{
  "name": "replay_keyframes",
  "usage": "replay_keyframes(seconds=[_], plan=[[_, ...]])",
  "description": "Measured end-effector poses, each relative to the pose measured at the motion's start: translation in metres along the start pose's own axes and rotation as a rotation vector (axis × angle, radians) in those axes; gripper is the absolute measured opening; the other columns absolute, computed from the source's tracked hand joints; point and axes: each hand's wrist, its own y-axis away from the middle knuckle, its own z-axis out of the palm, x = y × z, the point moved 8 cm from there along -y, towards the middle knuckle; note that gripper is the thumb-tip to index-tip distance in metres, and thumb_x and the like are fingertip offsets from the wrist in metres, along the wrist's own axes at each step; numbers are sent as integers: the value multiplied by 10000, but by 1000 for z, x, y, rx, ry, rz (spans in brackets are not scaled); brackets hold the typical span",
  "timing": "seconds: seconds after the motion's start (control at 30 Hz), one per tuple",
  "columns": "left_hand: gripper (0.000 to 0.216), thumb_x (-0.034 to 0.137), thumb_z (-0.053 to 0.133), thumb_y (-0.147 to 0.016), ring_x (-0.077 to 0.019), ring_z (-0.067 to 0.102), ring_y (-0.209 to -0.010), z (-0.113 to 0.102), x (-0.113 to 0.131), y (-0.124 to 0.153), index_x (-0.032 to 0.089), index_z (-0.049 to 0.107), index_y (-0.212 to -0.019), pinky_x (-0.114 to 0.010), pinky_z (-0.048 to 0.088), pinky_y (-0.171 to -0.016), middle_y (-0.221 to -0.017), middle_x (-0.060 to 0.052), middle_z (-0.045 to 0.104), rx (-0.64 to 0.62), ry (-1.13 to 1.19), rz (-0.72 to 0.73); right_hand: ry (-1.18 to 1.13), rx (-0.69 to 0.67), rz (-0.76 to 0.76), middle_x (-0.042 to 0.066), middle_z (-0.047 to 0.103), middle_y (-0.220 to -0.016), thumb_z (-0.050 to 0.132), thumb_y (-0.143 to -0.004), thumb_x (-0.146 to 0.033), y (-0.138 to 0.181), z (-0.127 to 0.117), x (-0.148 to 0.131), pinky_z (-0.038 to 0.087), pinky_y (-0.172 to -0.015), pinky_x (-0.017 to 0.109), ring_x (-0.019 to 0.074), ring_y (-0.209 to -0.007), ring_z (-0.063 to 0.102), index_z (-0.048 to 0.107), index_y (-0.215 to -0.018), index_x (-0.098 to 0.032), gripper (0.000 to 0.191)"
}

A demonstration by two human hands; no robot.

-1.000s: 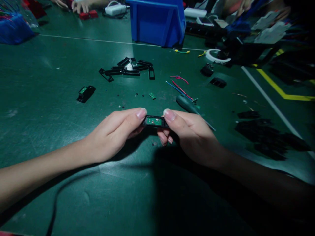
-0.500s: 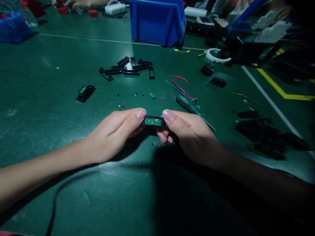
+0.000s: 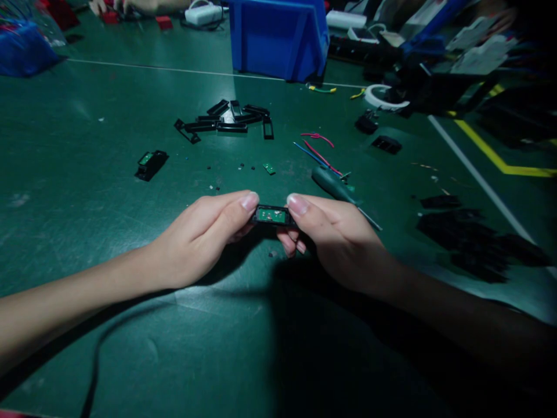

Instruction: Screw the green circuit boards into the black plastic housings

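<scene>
On a dark green table (image 3: 195, 354), at the far left, sits a blue container (image 3: 26, 49) with coloured strands at its top. Nearer the table's near edge, a black housing (image 3: 152, 165) with a green patch lies alone. Beyond it, toward the far edge, another person's hand (image 3: 143, 6) is beside small red blocks (image 3: 164, 22).

The person's left hand (image 3: 209, 238) comes in from the left, its thumb and fingers closed on the left end of a small green-and-black module (image 3: 272, 215). The module is midway between the two hands, its green face showing. Farther off are a loose group of black frames (image 3: 232, 129), a tiny green board (image 3: 268, 169) and, toward the far edge, a blue bin (image 3: 270, 43).

Red and blue wires (image 3: 322, 158) lie by a green-handled screwdriver (image 3: 331, 183), just beyond the right hand (image 3: 348, 244), which pinches the module's right end. Farther right, toward the far edge, is a white ring (image 3: 387, 107); nearer, toward the table's right side, a heap of black parts (image 3: 470, 238) lies in dim light, its details unclear.
</scene>
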Motion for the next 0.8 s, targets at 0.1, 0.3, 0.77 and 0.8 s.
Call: replay_keyframes(seconds=[0.1,0.3,0.77,0.8], plan=[[452,407,355,-1132,-114,420,-617,0,0,0,196,522,-768,-248,369,-583,-686,24,466,2,4,0,-2,-4,-2,-6,636,-708,467,-1066,-578,0,0,0,430,-688,302,149,-676,571,615,-723,-231,510],[453,421,363,-1132,-110,416,-618,0,-1,1,195,525,-775,-247,365,-583,-691,25,463,8,19,0,-11,9,5,-2,639,-711,467,-1063,-589,0,0,2,436,-698,302,151,-680,577,624,-724,-230,518],[440,358,363,-1135,-101,440,-612,-3,6,0,201,474,-739,-250,372,-611,-676,40,474,51,-105,65,-75,41,39,-9,632,-667,539,-1029,-601,-2,-1,2,435,-638,299,145,-639,571,609,-695,-235,500],[439,358,364,-1135,-102,449,-615,-3,7,0,201,480,-742,-252,376,-619,-681,39,485,55,-124,74,-68,41,36,-9,630,-670,538,-1034,-590,-2,-2,2,433,-635,298,146,-641,568,609,-698,-237,493]])
